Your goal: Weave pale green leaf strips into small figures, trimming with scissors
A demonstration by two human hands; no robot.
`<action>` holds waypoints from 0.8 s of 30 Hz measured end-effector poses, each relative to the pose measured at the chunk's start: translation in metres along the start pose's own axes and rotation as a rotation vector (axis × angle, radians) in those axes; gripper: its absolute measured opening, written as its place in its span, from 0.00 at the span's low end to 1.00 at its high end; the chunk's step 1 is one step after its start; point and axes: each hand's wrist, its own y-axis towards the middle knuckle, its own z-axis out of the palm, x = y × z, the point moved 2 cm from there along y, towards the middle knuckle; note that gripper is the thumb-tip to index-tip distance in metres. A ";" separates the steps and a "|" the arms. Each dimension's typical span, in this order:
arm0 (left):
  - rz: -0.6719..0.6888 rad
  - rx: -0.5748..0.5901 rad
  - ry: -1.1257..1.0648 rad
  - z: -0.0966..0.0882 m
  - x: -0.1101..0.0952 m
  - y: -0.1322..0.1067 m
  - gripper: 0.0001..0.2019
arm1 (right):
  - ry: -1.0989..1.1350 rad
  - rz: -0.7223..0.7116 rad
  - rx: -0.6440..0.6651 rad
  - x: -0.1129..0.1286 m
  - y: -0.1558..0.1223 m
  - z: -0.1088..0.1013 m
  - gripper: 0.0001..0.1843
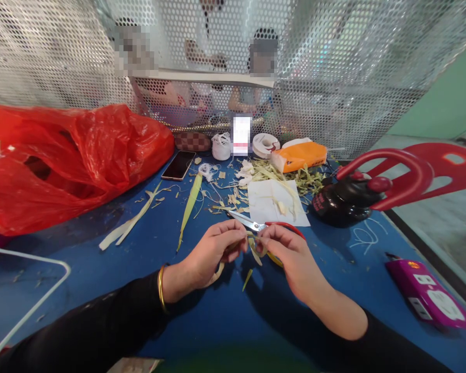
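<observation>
Pale strip (255,254), leaf-like, held over the blue table (209,331) between both hands. The left hand (210,251) pinches it between thumb and fingers; the right hand (295,259) pinches it opposite, fingertips close together. Scissors (249,223) lie just beyond, partly hidden by the right hand. Farther out are a white sheet (264,207), a red plastic bag (89,155) at left and a black kettle (337,208) at right.

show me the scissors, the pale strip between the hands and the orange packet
Scissors (257,226): head view, metal near the pivot.
Pale strip (255,252): head view, its dangling part.
Orange packet (301,156): head view, its orange side.
</observation>
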 end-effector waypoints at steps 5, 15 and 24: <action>-0.006 -0.077 0.174 -0.002 -0.001 0.001 0.16 | -0.071 -0.050 0.065 0.002 -0.002 0.002 0.10; -0.023 -0.127 -0.051 -0.009 0.003 0.004 0.11 | -0.065 -0.068 0.118 0.004 -0.005 0.003 0.08; -0.031 -0.161 -0.069 -0.010 0.005 0.005 0.11 | -0.171 -0.131 0.164 0.006 -0.007 0.003 0.08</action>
